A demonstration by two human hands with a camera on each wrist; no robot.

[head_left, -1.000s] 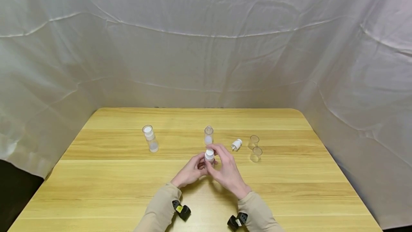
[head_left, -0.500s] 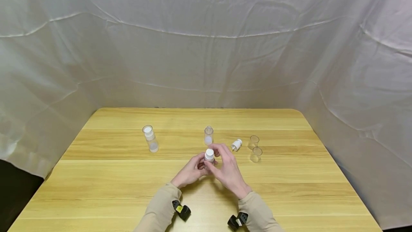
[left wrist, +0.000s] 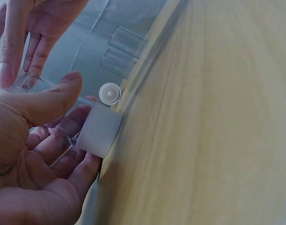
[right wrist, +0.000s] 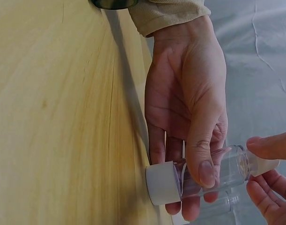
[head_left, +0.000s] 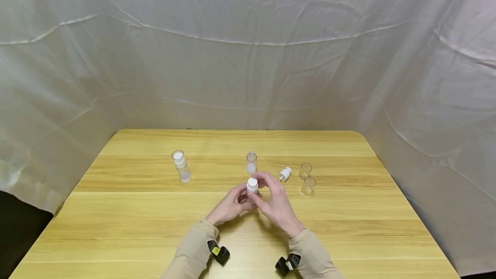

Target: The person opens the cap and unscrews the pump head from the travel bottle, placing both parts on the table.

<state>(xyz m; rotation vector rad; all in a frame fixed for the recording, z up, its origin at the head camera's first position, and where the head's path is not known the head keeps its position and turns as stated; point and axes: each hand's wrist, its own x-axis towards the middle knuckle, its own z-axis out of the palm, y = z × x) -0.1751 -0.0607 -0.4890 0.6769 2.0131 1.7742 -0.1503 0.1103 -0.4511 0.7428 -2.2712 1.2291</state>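
A clear pump bottle stands upright between my hands in the head view, its white pump top [head_left: 252, 184] showing above the fingers. My left hand [head_left: 228, 207] grips the clear body [right wrist: 228, 172], thumb on one side and fingers on the other. My right hand [head_left: 278, 208] pinches the pump top between thumb and fingers, as the right wrist view also shows. At the bottle's lower end, the white base [left wrist: 100, 130] sits close to the tabletop; whether it touches cannot be told. Just beyond the hands is a second clear bottle [head_left: 251, 163] with no white pump on it.
Right of that second bottle, a loose white pump [head_left: 285, 174] lies on its side. Farther right are two clear caps, one behind [head_left: 305, 171] and one in front [head_left: 308, 186]. A capped bottle [head_left: 181, 167] stands at left on the wooden table [head_left: 128, 227]. Grey cloth [head_left: 248, 72] hangs behind.
The right hand's thumb and fingers shift a little around the pump top, and its wrist has edged slightly right. The left hand and bottle stay in place.
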